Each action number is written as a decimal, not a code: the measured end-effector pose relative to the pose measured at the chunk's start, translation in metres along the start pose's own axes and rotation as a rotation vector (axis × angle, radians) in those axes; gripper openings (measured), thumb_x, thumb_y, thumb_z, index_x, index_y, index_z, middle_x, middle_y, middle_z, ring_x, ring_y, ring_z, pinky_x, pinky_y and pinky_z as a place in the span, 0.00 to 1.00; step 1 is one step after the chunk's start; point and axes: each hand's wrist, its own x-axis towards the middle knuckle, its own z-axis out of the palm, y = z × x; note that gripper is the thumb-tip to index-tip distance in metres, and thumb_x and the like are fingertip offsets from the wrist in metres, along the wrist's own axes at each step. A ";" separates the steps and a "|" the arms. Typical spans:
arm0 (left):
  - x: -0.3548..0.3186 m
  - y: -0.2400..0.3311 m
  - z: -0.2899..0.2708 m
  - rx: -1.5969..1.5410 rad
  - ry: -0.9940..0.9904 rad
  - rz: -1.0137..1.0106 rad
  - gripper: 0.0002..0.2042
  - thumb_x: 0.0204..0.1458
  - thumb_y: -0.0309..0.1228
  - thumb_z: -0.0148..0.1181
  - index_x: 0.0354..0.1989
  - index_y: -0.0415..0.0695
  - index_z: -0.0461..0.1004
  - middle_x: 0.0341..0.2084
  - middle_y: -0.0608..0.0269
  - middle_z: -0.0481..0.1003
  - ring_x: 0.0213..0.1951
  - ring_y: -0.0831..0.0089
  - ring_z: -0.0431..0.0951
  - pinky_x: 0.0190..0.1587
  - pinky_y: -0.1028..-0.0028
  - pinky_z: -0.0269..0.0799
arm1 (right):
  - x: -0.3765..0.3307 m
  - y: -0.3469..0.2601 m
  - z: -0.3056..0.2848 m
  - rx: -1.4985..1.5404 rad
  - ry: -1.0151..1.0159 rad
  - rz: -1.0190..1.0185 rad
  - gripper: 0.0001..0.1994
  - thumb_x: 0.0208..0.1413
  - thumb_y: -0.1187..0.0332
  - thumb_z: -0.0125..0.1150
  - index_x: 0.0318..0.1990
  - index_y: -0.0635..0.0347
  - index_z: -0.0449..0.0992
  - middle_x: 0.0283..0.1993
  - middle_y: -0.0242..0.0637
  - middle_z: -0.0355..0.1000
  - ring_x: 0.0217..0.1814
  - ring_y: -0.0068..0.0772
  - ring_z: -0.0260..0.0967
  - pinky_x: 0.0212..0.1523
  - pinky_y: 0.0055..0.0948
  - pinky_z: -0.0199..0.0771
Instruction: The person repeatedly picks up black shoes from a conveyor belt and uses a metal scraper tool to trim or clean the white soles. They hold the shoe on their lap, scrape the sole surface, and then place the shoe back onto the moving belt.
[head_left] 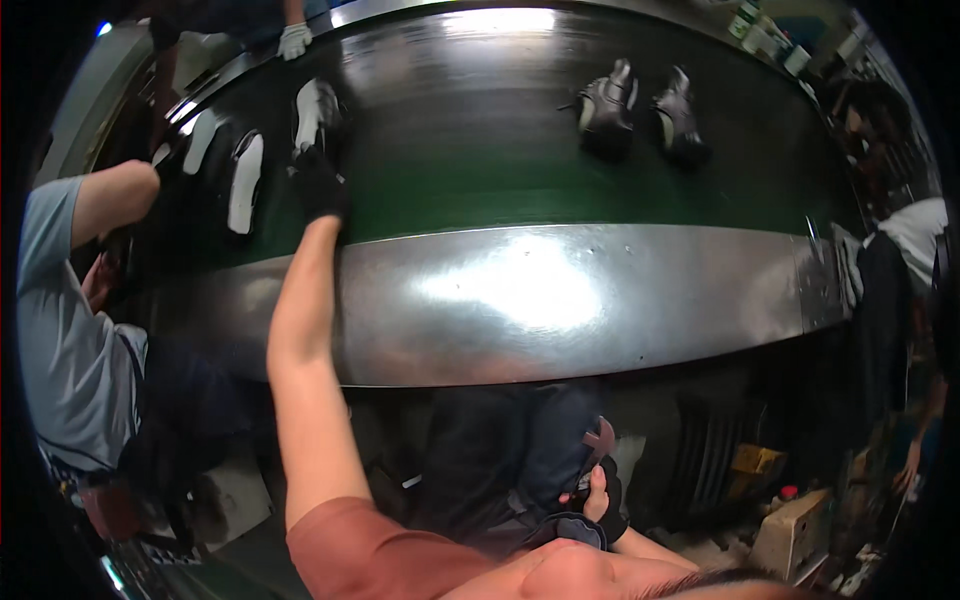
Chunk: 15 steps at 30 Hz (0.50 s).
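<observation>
My left hand [318, 190], in a black glove, reaches out over the dark green belt. Its fingers close on the near end of a dark shoe [318, 108] whose pale sole faces up; the dark glove partly hides the grip. Down by my lap, my right hand [600, 500] wears a black glove that leaves its fingertips bare. It is closed round a tool with a dull reddish, hammer-like head [600, 440]; most of the handle is hidden. Beside this hand shows a dark blue rounded item [572, 528] I cannot make out.
A bare metal ledge [400, 300] borders the belt [450, 185]. Dark shoes [607, 110] [680, 118] stand farther right. White-soled pieces [244, 185] lie left, near a co-worker's arm [118, 200]. A white-gloved hand [294, 41] rests across the belt. A box [790, 535] stands lower right.
</observation>
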 end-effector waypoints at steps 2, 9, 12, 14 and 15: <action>-0.021 0.009 -0.035 0.146 0.020 0.214 0.39 0.48 0.34 0.59 0.68 0.37 0.45 0.66 0.37 0.48 0.68 0.43 0.46 0.69 0.54 0.44 | -0.002 0.002 -0.002 -0.002 -0.034 0.020 0.29 0.60 0.38 0.39 0.45 0.56 0.70 0.32 0.34 0.72 0.25 0.31 0.71 0.29 0.26 0.72; 0.009 0.031 -0.044 -0.650 -0.326 -0.123 0.32 0.43 0.46 0.67 0.53 0.36 0.70 0.43 0.36 0.73 0.48 0.53 0.75 0.49 0.62 0.69 | -0.002 -0.011 0.005 -0.118 -0.057 -0.034 0.27 0.65 0.44 0.33 0.37 0.60 0.70 0.23 0.37 0.71 0.23 0.28 0.71 0.29 0.25 0.72; 0.016 0.056 -0.033 -0.713 -0.483 -0.154 0.30 0.41 0.51 0.67 0.42 0.32 0.76 0.30 0.42 0.78 0.36 0.55 0.80 0.41 0.63 0.73 | -0.007 -0.017 0.008 -0.103 -0.056 -0.060 0.26 0.66 0.45 0.33 0.37 0.61 0.69 0.22 0.37 0.71 0.21 0.29 0.71 0.26 0.25 0.72; 0.008 0.094 -0.041 -0.599 -0.638 -0.200 0.31 0.40 0.52 0.67 0.39 0.29 0.77 0.27 0.44 0.79 0.34 0.54 0.81 0.39 0.63 0.73 | -0.006 -0.014 0.006 -0.077 -0.024 -0.080 0.26 0.66 0.46 0.34 0.37 0.60 0.69 0.22 0.36 0.71 0.21 0.29 0.71 0.25 0.25 0.72; 0.004 0.103 -0.041 -0.635 -0.635 -0.182 0.32 0.39 0.51 0.67 0.38 0.28 0.76 0.27 0.43 0.79 0.34 0.54 0.81 0.39 0.63 0.73 | -0.002 -0.005 0.002 -0.050 -0.036 -0.077 0.25 0.66 0.46 0.35 0.37 0.60 0.69 0.23 0.36 0.71 0.21 0.29 0.71 0.26 0.25 0.72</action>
